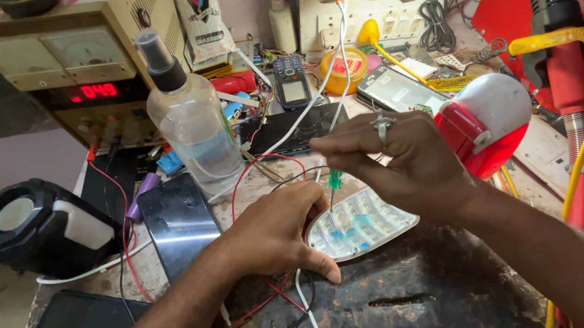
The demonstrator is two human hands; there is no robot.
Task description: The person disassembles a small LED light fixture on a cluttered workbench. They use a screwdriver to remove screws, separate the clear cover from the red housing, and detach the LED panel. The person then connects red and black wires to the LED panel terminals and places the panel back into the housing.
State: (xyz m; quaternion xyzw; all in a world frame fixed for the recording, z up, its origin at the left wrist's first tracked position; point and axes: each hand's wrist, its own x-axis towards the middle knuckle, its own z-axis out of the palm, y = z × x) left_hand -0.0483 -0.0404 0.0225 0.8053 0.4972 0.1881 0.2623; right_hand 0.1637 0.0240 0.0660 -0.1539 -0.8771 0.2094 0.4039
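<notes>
While the left hand point(274, 230) presses flat on the white LED panel point(363, 222) at the bench's point(430, 296) middle, the right hand point(401, 161) pinches a green-handled probe point(334, 181) above it. Thin, light and likely brittle, the panel seems best gripped by its rim; a spray bottle point(188, 117) stands behind.

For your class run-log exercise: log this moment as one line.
left hand: steadies white LED panel | right hand: holds green-handled tool tip-down over panel | surface: cluttered workbench
</notes>
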